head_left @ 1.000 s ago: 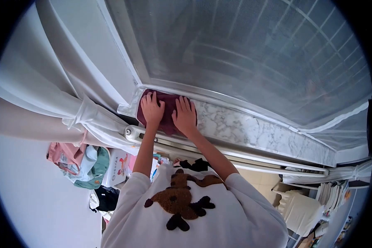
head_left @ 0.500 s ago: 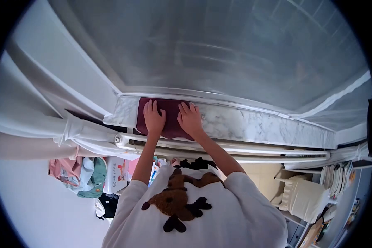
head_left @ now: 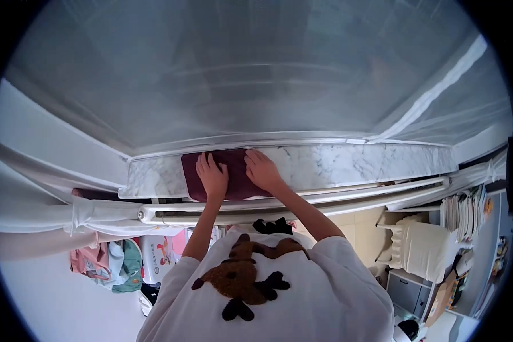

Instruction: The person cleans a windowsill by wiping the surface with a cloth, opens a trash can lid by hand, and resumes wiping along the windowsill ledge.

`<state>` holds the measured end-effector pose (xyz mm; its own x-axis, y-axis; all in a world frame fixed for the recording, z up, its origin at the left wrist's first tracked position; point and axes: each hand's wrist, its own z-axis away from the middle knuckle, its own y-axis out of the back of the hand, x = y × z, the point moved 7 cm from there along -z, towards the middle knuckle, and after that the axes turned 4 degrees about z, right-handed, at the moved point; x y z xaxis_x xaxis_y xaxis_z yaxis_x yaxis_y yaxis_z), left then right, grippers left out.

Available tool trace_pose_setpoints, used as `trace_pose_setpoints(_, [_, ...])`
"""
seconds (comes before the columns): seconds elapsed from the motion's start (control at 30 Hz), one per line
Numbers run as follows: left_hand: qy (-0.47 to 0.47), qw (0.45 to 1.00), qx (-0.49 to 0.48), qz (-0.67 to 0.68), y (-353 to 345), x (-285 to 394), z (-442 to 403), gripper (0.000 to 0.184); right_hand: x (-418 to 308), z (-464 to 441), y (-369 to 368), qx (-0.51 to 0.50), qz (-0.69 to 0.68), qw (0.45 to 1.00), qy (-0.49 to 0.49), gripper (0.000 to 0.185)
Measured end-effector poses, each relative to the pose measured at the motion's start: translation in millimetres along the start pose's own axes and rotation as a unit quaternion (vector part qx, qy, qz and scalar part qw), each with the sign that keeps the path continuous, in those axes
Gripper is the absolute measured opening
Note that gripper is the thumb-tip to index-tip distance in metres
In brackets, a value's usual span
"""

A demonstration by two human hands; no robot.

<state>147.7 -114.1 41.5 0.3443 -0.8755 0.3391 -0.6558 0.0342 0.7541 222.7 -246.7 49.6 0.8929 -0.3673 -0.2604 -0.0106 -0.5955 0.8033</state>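
A dark maroon cloth (head_left: 239, 181) lies flat on the marble windowsill (head_left: 336, 165), left of its middle. On the cloth's left part rests my left hand (head_left: 212, 176), palm down, fingers spread toward the window. My right hand (head_left: 263, 170) presses on the cloth's right part, its fingers stretched toward the far edge and slightly apart. Neither hand is wrapped round anything. The cloth reaches the front edge of the sill, and the palms hide parts of it.
Below the sill runs a white radiator (head_left: 302, 199). A tied white curtain (head_left: 97, 212) hangs at the left, above hanging bags (head_left: 125, 265). At the right are a cream-covered stool (head_left: 419, 248) and stacked books (head_left: 464, 214). A window screen (head_left: 239, 85) stands behind the sill.
The view has turned, so the sill looks more level. The cloth has shifted right along the sill with both hands on it, leaving more marble showing at its left.
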Motion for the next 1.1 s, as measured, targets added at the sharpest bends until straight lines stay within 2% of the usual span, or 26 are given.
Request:
trace_pose_setpoints(0.07, [0.01,1.0,-0.021,-0.002,-4,18,4,0.043,11,12,9,0.016,-0.004,1.0,-0.006,0.03])
trace_pose_setpoints(0.13, [0.023,0.999,-0.04,-0.005,-6,39,6,0.042,26,25,20,0.0,0.063,0.998,-0.031,0.031])
trace_pose_setpoints(0.23, [0.048,0.994,-0.091,0.046,-22,65,8,0.039,49,41,40,-0.023,0.086,0.993,-0.072,0.032])
trace_pose_setpoints(0.3, [0.003,0.997,-0.052,0.065,-22,83,10,0.037,56,50,50,-0.01,0.095,0.993,-0.072,0.032])
trace_pose_setpoints(0.37, [-0.008,0.994,-0.061,0.088,-28,90,13,0.037,62,57,57,0.004,0.101,0.993,-0.068,0.032])
trace_pose_setpoints(0.43, [-0.018,0.992,-0.066,0.109,-35,99,13,0.038,76,65,60,-0.001,0.086,0.991,-0.102,0.035])
trace_pose_setpoints(0.5, [-0.064,0.989,-0.054,0.125,-35,115,18,0.039,87,73,63,0.001,0.097,0.989,-0.111,0.037])
trace_pose_setpoints(0.63, [-0.101,0.993,-0.036,0.056,-36,141,25,0.042,99,79,88,-0.006,0.106,0.982,-0.159,0.039])
trace_pose_setpoints(0.73, [-0.057,0.993,-0.083,0.059,-37,156,25,0.043,111,88,99,0.037,0.143,0.976,-0.159,0.04])
trace_pose_setpoints(0.8, [-0.009,0.992,-0.108,0.063,-42,162,23,0.043,117,91,104,0.022,0.154,0.975,-0.16,0.04])
trace_pose_setpoints(0.93, [-0.038,0.996,-0.073,0.028,-41,168,24,0.05,123,95,107,0.01,0.159,0.973,-0.168,0.04])
trace_pose_setpoints(0.97, [-0.046,0.995,-0.083,0.02,-44,168,24,0.057,123,95,106,0.006,0.169,0.97,-0.172,0.041])
trace_pose_setpoints(1.1, [-0.044,0.993,-0.111,0.024,-50,163,28,0.056,125,98,109,0.033,0.172,0.969,-0.175,0.04])
